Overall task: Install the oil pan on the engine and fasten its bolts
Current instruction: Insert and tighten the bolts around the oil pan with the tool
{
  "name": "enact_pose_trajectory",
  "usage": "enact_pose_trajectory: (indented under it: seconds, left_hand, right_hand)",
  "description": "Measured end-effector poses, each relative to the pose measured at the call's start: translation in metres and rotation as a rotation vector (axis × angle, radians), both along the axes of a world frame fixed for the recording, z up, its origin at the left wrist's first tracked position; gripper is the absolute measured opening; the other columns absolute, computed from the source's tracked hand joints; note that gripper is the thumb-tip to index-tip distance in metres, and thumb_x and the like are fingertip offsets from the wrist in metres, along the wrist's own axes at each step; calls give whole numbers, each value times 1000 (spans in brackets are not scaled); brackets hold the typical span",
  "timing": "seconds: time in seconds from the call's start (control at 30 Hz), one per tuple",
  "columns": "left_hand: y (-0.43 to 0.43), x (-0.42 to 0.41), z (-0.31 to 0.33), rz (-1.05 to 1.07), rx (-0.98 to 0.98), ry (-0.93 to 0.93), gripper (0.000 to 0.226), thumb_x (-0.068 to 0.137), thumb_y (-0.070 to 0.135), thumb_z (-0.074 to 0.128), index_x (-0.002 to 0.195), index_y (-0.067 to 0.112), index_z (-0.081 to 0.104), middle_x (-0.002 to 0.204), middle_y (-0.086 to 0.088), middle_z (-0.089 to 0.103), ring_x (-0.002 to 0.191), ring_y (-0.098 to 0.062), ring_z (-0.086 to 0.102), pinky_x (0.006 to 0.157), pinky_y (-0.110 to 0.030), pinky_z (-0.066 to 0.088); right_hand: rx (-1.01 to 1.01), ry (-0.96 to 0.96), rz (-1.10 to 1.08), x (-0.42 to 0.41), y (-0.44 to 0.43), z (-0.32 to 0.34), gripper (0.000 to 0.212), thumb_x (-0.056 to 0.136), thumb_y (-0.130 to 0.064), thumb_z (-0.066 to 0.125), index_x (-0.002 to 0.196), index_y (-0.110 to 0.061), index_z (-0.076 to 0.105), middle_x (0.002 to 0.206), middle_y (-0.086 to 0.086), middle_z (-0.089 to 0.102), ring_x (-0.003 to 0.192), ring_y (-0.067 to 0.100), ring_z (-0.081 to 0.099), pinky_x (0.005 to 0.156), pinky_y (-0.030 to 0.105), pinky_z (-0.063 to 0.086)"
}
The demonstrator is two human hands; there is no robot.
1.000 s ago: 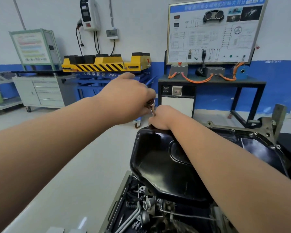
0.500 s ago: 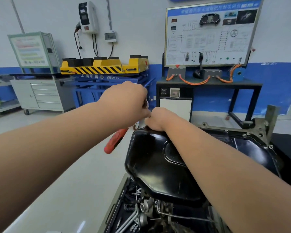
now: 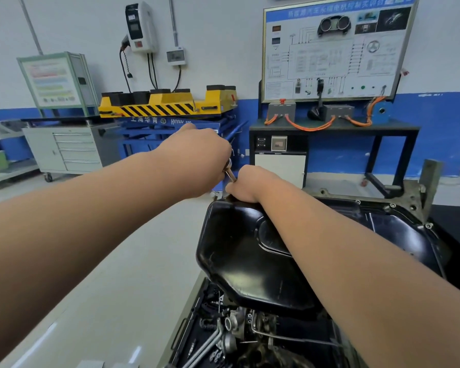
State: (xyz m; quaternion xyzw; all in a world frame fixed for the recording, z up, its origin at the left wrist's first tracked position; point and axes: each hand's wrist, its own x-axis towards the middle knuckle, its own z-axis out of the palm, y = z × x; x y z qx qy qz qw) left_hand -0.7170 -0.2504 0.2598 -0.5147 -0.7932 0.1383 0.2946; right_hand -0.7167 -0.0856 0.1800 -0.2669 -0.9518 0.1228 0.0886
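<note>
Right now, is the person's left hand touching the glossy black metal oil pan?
Apart. The head view shows pale floor between the left hand, which grips a metal tool, and the glossy black metal oil pan.

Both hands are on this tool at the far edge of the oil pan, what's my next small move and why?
Probably turn the tool with the left hand while the right hand steadies its tip at the far rim of the oil pan. Its metal shaft slants from the left hand down to the right hand's fingers there; the bolt itself is hidden.
</note>
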Motion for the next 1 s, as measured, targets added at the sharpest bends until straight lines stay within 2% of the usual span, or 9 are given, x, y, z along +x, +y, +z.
enact_pose_trajectory:
  seconds: [0.23, 0.3, 0.43, 0.53, 0.63, 0.7, 0.77, 0.9, 1.0]
  left_hand:
    - [-5, -5, -6, -42, 40, 15, 13, 97, 32, 44, 88, 22, 42, 62, 6, 37, 53, -7, 27, 82, -30, 32]
    - [-3, -5, -7, -53, 9, 91, 9, 97, 25, 45, 89, 21, 43, 61, 6, 35, 53, -9, 27, 91, -31, 36]
    - [-1, -7, -2, -105, -71, 177, 6, 95, 16, 48, 95, 21, 44, 69, 5, 49, 67, -17, 51, 104, -37, 34]
    - [-2, -8, 0, -114, -84, 189, 8, 97, 20, 46, 104, 21, 49, 82, 4, 62, 79, -19, 59, 104, -36, 34]
    - [-6, -2, 3, -86, -14, 55, 18, 97, 39, 44, 103, 23, 51, 68, 9, 48, 66, -15, 48, 93, -33, 38]
    - [-7, 4, 6, -107, 96, -61, 21, 95, 45, 46, 94, 24, 48, 63, 9, 39, 57, -8, 35, 65, -28, 35]
    - [-5, 11, 10, -153, 201, -138, 21, 92, 44, 50, 90, 24, 48, 63, 10, 39, 58, -7, 34, 51, -25, 23]
    - [3, 20, 17, -149, 254, -233, 21, 92, 42, 52, 95, 21, 55, 68, 10, 42, 70, -17, 47, 60, -29, 35]
    - [12, 23, 19, -135, 255, -250, 24, 92, 39, 52, 82, 17, 52, 67, 5, 42, 61, -15, 42, 55, -29, 35]
  right_hand:
    - [-25, -23, 56, 3, -5, 4, 22, 90, -26, 44, 71, -17, 48, 76, 4, 53, 68, 18, 51, 64, 31, 40]
    - [-23, -19, 62, 4, -7, 5, 22, 90, -23, 43, 70, -17, 47, 76, 4, 53, 68, 19, 51, 66, 31, 40]
    - [-27, 0, 60, 6, -8, 5, 21, 90, -23, 42, 70, -17, 46, 75, 4, 52, 69, 21, 52, 67, 32, 39]
    - [-21, 4, 75, 7, -8, 5, 23, 91, -22, 42, 69, -17, 44, 74, 4, 51, 66, 18, 49, 65, 31, 38]
    - [-18, 33, 92, 8, -9, 5, 23, 92, -21, 40, 70, -17, 45, 77, 4, 54, 71, 22, 54, 67, 33, 43]
    - [8, 89, 113, 12, -8, 9, 22, 90, -23, 38, 71, -18, 48, 80, 6, 58, 77, 26, 57, 73, 37, 50]
    - [28, 128, 104, 21, -1, 17, 26, 90, -29, 39, 71, -17, 52, 80, 6, 60, 75, 25, 58, 71, 37, 51]
    - [21, 73, 9, 47, 21, 29, 48, 86, -57, 50, 70, -13, 59, 72, 6, 59, 66, 21, 57, 59, 32, 45]
    - [-21, 49, 3, 50, 24, 27, 54, 84, -63, 51, 76, -11, 62, 75, 7, 62, 68, 21, 59, 61, 32, 46]
